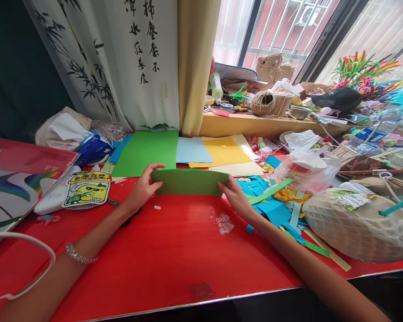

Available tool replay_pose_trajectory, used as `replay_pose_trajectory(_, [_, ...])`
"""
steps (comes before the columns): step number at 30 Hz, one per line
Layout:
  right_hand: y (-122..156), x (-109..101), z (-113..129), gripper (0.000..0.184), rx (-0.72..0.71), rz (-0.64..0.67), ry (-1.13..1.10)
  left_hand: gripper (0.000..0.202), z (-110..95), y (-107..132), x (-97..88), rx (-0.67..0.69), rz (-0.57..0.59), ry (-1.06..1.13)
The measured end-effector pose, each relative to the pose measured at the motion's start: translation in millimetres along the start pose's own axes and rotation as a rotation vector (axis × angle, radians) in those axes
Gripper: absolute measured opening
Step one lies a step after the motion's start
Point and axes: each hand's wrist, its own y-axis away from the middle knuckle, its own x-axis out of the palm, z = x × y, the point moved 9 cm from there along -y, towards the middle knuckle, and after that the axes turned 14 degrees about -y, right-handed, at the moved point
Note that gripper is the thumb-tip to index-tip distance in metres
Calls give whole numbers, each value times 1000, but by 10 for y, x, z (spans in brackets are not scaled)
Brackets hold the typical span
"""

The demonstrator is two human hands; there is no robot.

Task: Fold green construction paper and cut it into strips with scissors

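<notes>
A folded piece of green paper (188, 183) stands raised over the red tabletop (174, 259), its long side running left to right. My left hand (147, 184) pinches its left end between thumb and fingers. The right end is held by my right hand (234, 196), the thumb on the near face and the other fingers mostly hidden. Behind it lie a larger green sheet (144, 154), a light blue sheet (193, 150) and a yellow sheet (226, 151). Partly covered by my left forearm is a dark-handled tool (131, 218), too hidden to name.
Blue paper scraps (275, 208) and strips lie beside my right forearm. Farther right sits a net-wrapped round object (359, 223). At left are a juice pouch (87, 188), an A4 paper pack (23, 179) and a white cable (43, 248). Crumpled clear plastic (224, 223) lies in front.
</notes>
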Motion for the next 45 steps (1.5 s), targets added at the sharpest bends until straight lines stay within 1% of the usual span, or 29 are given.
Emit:
replay_pose_trajectory(4, [2,-4,-17,17,3,12,-4,32,33,2,-6,-24,8,-14])
replay_pose_trajectory(6, [3,-12,-28,18,6,13,9,32,41,7,-4,-39,20,-27])
replay_pose_trajectory(10, [8,5,-36,18,3,39,-55,33,19,11,-31,-48,8,-56])
replay_pose_trajectory(13, [12,-1,-47,19,14,25,-52,34,22,8,-39,-62,20,-84])
replay_pose_trajectory(18, [5,10,-68,22,18,50,-110,33,34,-1,-73,-49,25,-147])
replay_pose_trajectory(21, [-3,-12,-130,26,42,45,-72,39,45,-7,-89,-31,16,-184])
replay_pose_trajectory(24, [0,-28,-121,23,11,42,19,46,34,-17,-115,4,-5,-204])
replay_pose_trajectory(27, [18,-78,6,17,-61,0,194,37,30,-23,-127,-17,18,-172])
replay_pose_trajectory(29, [29,-129,141,17,-94,-38,246,29,-11,-18,-164,-43,13,-109])
replay_pose_trajectory(31, [37,-200,314,16,-127,-88,209,27,-85,-8,-230,-60,-28,-35])
replay_pose_trajectory(33, [35,-250,443,17,-116,-106,56,30,-152,8,-301,-73,-91,38])
replay_pose_trajectory(35, [25,-211,459,20,-13,-45,-126,34,-177,27,-357,-84,-167,112])
replay_pose_trajectory(37, [32,-138,420,21,97,16,-240,37,-153,37,-354,-99,-197,157])
replay_pose_trajectory(39, [41,-124,373,20,147,-1,-297,40,-122,27,-292,-104,-152,118])
replay_pose_trajectory(41, [42,-145,326,20,157,-47,-319,43,-103,4,-231,-96,-78,27])
replay_pose_trajectory(43, [29,-192,319,19,126,-82,-291,40,-93,-17,-216,-82,-20,-65])
replay_pose_trajectory(45, [8,-287,379,19,51,-119,-227,37,-73,-15,-227,-77,15,-181])
